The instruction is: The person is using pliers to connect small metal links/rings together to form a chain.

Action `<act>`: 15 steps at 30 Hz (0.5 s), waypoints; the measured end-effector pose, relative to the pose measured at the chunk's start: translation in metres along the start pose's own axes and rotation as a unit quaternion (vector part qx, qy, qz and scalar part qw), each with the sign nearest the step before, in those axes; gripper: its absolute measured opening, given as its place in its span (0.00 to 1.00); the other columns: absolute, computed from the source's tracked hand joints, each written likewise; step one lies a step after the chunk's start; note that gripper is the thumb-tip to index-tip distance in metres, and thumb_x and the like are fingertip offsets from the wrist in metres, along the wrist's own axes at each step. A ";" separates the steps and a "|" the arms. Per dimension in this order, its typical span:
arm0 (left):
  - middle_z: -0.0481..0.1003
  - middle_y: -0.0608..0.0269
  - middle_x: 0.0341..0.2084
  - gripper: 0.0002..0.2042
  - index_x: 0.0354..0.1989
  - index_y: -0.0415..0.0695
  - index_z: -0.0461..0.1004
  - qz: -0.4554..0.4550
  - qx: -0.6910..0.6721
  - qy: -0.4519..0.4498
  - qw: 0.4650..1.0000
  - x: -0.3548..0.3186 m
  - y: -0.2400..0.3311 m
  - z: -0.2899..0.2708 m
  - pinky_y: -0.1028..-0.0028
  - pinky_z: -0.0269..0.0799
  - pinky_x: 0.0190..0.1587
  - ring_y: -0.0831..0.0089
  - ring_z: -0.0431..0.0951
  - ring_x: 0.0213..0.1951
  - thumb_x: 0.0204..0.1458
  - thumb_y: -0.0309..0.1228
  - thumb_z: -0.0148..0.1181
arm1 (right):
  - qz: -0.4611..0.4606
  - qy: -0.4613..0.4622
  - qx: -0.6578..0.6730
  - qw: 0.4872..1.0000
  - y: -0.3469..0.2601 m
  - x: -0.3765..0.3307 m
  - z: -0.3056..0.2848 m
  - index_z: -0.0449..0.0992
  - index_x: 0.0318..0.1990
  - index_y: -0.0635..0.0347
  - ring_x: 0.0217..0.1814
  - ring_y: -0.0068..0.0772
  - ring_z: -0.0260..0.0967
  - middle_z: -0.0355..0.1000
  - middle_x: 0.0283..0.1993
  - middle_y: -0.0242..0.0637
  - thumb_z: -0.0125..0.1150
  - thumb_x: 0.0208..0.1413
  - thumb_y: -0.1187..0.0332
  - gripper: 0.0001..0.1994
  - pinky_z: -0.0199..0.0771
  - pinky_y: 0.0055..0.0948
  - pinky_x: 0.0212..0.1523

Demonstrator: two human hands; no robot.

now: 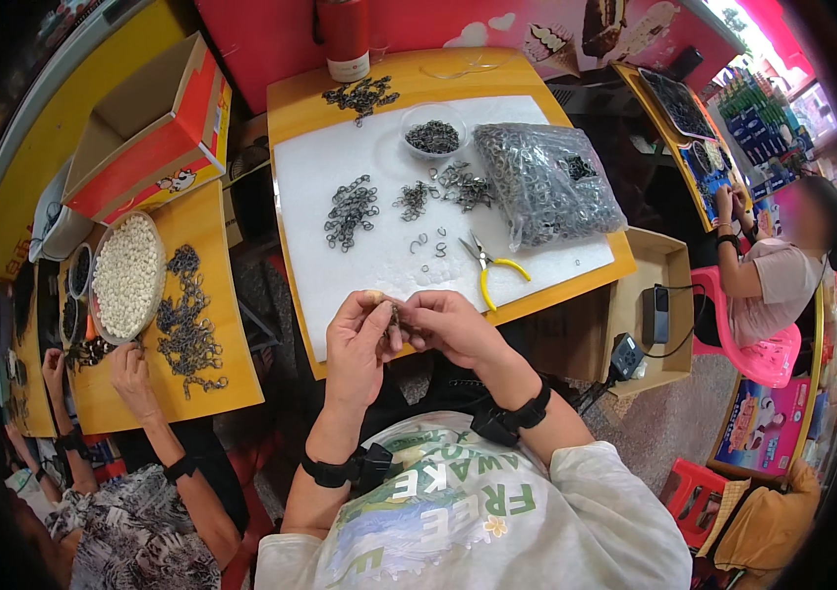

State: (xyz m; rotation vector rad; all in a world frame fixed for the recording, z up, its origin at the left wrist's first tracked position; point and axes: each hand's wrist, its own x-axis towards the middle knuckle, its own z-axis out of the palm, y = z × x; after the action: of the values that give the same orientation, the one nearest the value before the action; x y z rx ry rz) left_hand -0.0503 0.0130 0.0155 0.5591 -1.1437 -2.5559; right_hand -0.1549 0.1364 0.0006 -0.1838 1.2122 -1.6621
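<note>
**Left hand (354, 339) and right hand (460, 326) drawn together**

The left forearm (325, 440) rises steeply while the right forearm (558, 430) slants in from the side. Fingers of both hands pinch close at the tips, the left thumb (376, 323) angled upward, other fingers curled inward.

The head camera, left unit of a side-by-side pair, looks downward and forward from above the wearer's shirt (566, 516). The left hand (361, 329) and right hand (458, 326) lie near centre, at close range. The fisheye field spans the worktable (293, 108), reaches the red wall (253, 44), and bends straight edges rimward.
</note>
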 end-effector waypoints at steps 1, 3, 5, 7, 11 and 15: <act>0.76 0.61 0.32 0.02 0.38 0.41 0.70 0.001 -0.001 -0.002 1.000 -0.001 0.002 0.000 0.87 0.62 0.21 0.84 0.71 0.23 0.60 0.24 0.52 | -0.064 0.034 -0.141 0.987 -0.002 -0.002 -0.001 0.77 0.37 0.64 0.25 0.22 0.69 0.74 0.26 0.33 0.55 0.59 0.67 0.09 0.70 0.22 0.29; 0.76 0.59 0.32 0.02 0.38 0.41 0.71 -0.001 0.012 0.016 1.000 -0.001 0.004 0.000 0.87 0.61 0.21 0.83 0.71 0.23 0.60 0.24 0.53 | -0.248 0.203 -0.500 0.805 -0.008 -0.006 -0.025 0.75 0.46 0.64 0.38 0.37 0.71 0.73 0.36 0.42 0.61 0.54 0.65 0.15 0.71 0.34 0.41; 0.76 0.59 0.32 0.02 0.38 0.41 0.71 0.006 0.032 0.018 0.999 0.002 0.004 0.000 0.87 0.61 0.20 0.83 0.71 0.23 0.59 0.24 0.53 | -0.363 0.275 -0.632 0.627 -0.010 -0.008 -0.050 0.74 0.48 0.65 0.45 0.43 0.70 0.72 0.41 0.45 0.64 0.51 0.64 0.19 0.70 0.38 0.47; 0.76 0.58 0.32 0.02 0.38 0.40 0.71 0.014 0.051 0.020 0.998 0.002 0.004 -0.002 0.87 0.61 0.20 0.83 0.71 0.23 0.59 0.24 0.54 | -0.259 0.320 -0.738 0.535 -0.011 -0.013 -0.065 0.71 0.51 0.66 0.54 0.50 0.63 0.67 0.50 0.47 0.67 0.46 0.64 0.25 0.64 0.43 0.54; 0.76 0.57 0.32 0.03 0.38 0.38 0.72 -0.009 0.095 0.024 0.995 0.000 0.008 0.002 0.86 0.65 0.21 0.81 0.73 0.24 0.58 0.24 0.54 | -0.283 0.327 -0.746 0.507 0.008 -0.008 -0.078 0.71 0.50 0.66 0.53 0.49 0.63 0.67 0.49 0.45 0.66 0.46 0.67 0.23 0.62 0.44 0.55; 0.76 0.57 0.33 0.04 0.38 0.37 0.73 -0.039 0.045 0.029 0.998 -0.001 0.009 0.001 0.84 0.71 0.22 0.79 0.75 0.25 0.58 0.24 0.54 | -0.307 0.347 -0.750 0.473 0.018 0.000 -0.097 0.73 0.48 0.65 0.51 0.46 0.64 0.68 0.46 0.44 0.64 0.45 0.71 0.19 0.63 0.43 0.55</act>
State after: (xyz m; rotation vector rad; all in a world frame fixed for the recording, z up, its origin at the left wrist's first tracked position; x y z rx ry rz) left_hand -0.0494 0.0083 0.0232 0.7078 -1.2446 -2.5459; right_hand -0.2041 0.1973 -0.0596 -1.2161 3.2985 -0.4807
